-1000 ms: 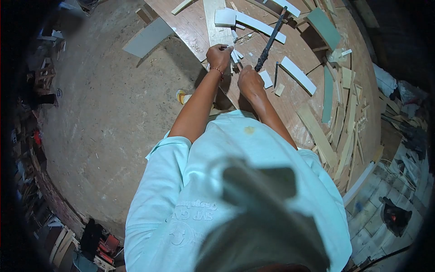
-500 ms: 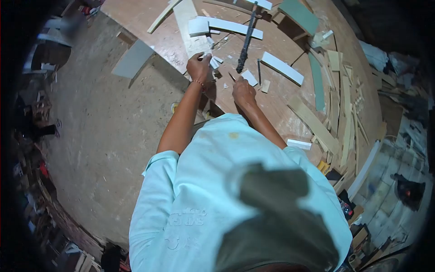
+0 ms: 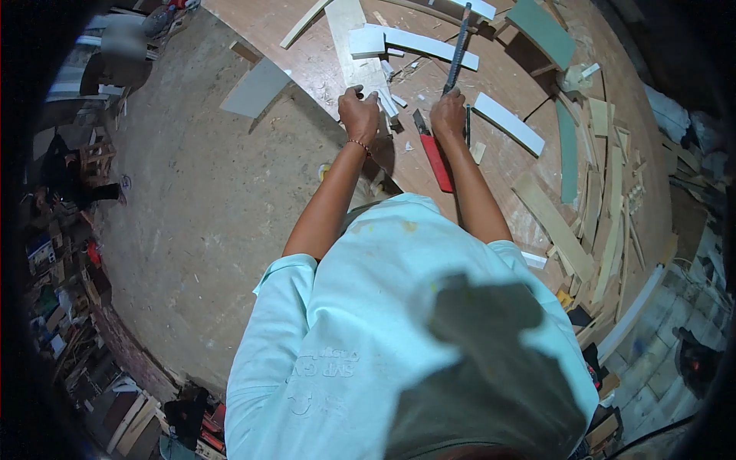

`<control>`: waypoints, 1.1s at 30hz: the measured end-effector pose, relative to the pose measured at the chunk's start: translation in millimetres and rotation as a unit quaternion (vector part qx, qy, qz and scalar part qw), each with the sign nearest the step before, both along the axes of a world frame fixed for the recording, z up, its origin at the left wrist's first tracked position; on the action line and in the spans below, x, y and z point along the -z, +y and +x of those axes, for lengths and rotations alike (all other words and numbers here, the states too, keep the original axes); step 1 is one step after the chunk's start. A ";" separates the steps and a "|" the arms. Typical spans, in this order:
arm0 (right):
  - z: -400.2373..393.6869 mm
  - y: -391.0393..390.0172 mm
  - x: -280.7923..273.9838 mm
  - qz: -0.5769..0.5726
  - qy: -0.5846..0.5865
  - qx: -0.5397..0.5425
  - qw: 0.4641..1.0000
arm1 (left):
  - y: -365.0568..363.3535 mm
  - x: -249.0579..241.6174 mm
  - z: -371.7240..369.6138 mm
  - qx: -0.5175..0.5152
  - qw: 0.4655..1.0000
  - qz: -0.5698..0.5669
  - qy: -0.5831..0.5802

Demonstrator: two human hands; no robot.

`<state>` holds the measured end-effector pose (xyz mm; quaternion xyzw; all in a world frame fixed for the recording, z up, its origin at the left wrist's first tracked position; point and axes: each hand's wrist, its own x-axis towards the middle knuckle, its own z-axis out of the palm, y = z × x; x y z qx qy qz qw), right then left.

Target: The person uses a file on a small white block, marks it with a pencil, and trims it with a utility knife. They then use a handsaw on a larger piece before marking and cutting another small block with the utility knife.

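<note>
My right hand (image 3: 448, 116) is closed round the near end of a long dark file-like tool (image 3: 460, 47), which points away across the workbench. Beside that hand lies a red-handled utility knife (image 3: 435, 162), its blade toward the far side. My left hand (image 3: 359, 119) is at the bench's left edge, thumb and forefinger pinched on a small white piece (image 3: 366, 95) mostly hidden by the fingers. Small white strips (image 3: 397, 100) are scattered just right of it. A pale board (image 3: 354, 46) lies beyond the left hand, with a curved white piece (image 3: 422, 44) next to it.
On the workbench (image 3: 491, 184), a white block (image 3: 508, 123) and a green curved strip (image 3: 567, 153) lie to the right, near many wood offcuts (image 3: 553, 222). A green-topped piece (image 3: 543, 32) stands at the back. A grey panel (image 3: 257, 88) juts beyond the left edge. A person (image 3: 65, 176) is far left.
The utility knife has been let go and lies on the bench. My right hand has moved forward and taken hold of the dark tool. My left hand stays by the white strips; the view has shifted.
</note>
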<state>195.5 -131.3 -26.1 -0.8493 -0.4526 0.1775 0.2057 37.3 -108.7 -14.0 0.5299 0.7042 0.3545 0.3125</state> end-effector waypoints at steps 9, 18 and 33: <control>-42.1 -37.8 -43.6 0.052 0.123 -0.075 0.988 | -2.2 14.0 1.8 -0.016 0.992 -0.041 -0.121; -59.2 -53.4 -37.5 0.018 0.074 -0.175 0.982 | -3.7 22.9 4.9 0.000 0.999 -0.017 -0.050; -56.7 -69.3 -31.9 0.036 0.012 -0.201 0.979 | -3.6 20.7 6.7 -0.034 0.974 -0.107 -0.194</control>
